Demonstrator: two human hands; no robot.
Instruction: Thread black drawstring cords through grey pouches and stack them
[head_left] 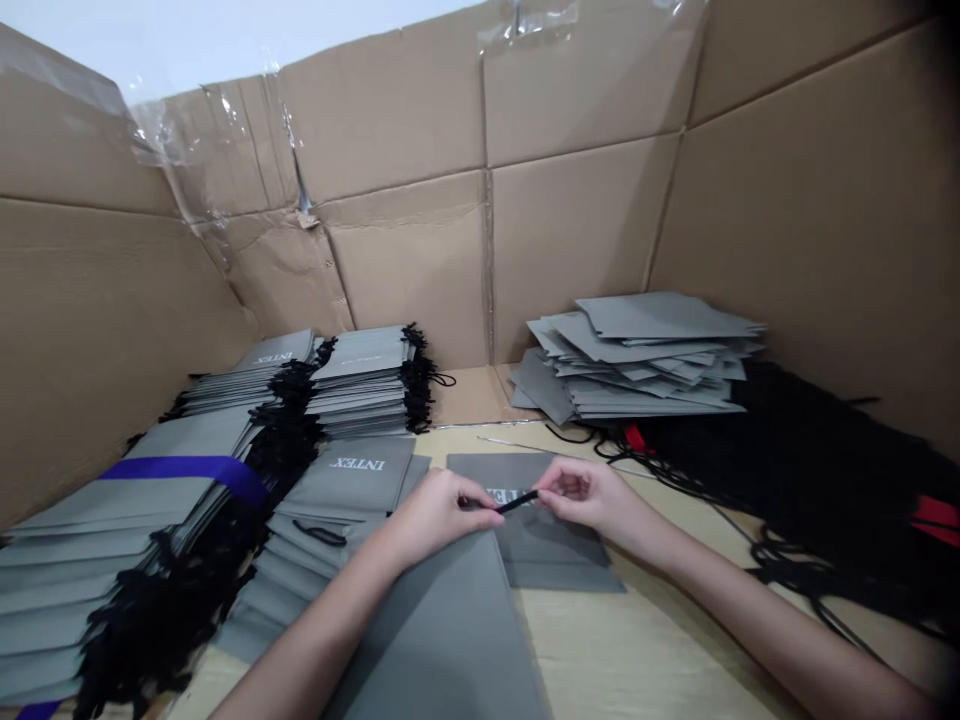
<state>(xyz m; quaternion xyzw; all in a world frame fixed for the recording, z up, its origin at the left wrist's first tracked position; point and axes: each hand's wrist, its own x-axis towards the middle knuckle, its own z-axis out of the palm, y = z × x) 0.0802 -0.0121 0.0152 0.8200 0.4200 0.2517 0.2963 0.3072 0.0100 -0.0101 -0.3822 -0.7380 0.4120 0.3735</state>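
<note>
Near the middle of the view, a short stretch of black cord (517, 502) runs between my two hands. My left hand (450, 510) pinches its left end between thumb and finger, above a large plain grey piece (457, 630). The cord's right end is in the fingertips of my right hand (581, 492). Beneath the cord and my right hand lies a flat grey pouch (551, 550) with white lettering, partly covered by the hands. Left of my left hand, a grey pouch printed INTEX (356, 480) tops a fanned-out pile.
Stacks of grey pouches with black cords (360, 385) stand at left, one bound by a purple band (180, 467). Plain grey pieces (660, 350) are piled at back right, beside a heap of black cords (810, 450). Cardboard walls (405, 250) enclose the pale work surface (637, 640).
</note>
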